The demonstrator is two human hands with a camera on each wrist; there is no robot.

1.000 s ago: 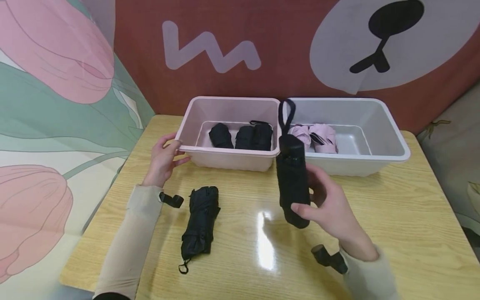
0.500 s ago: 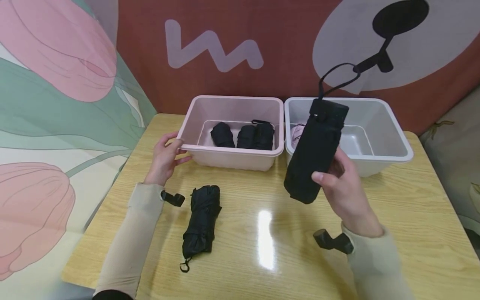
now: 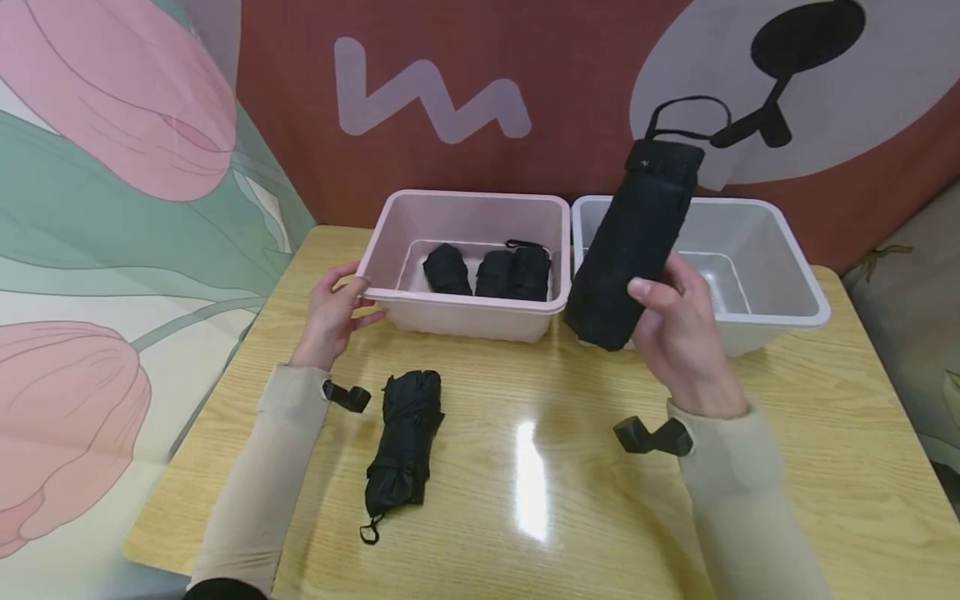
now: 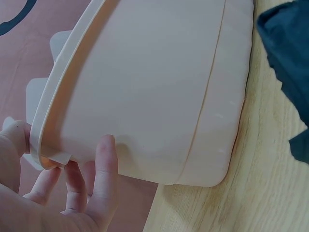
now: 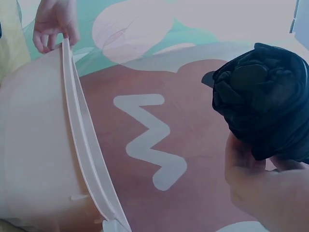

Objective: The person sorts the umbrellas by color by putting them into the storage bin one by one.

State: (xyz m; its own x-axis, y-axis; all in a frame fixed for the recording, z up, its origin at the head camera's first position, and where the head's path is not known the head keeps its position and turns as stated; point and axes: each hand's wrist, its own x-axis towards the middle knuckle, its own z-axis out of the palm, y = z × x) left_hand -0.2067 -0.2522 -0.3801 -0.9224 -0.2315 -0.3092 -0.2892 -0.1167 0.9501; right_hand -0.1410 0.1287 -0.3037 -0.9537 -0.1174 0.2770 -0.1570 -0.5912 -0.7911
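In the head view my right hand (image 3: pixel 678 333) grips a black folded umbrella (image 3: pixel 633 242) by its side, thumb in front. The umbrella tilts with its wrist-strap end up, overlapping the left part of the grey bin (image 3: pixel 780 320). The right wrist view shows the umbrella's bunched lower end (image 5: pixel 256 96). My left hand (image 3: pixel 326 321) pinches the front left corner of the pink bin (image 3: pixel 461 321); the left wrist view shows the thumb at the rim (image 4: pixel 63 77) and fingers under it. Several black folded umbrellas (image 3: pixel 446 268) lie inside the pink bin.
Another black folded umbrella (image 3: pixel 405 442) lies on the wooden table (image 3: pixel 487 533), nearer me, its small loop toward the front. Both bins stand side by side against a printed backdrop (image 3: pixel 450 167) at the table's back.
My right hand has lifted the black umbrella up and away from me, over to the grey bin. Its strap swung right. The pink umbrellas in the grey bin are now hidden; my left hand stays put.
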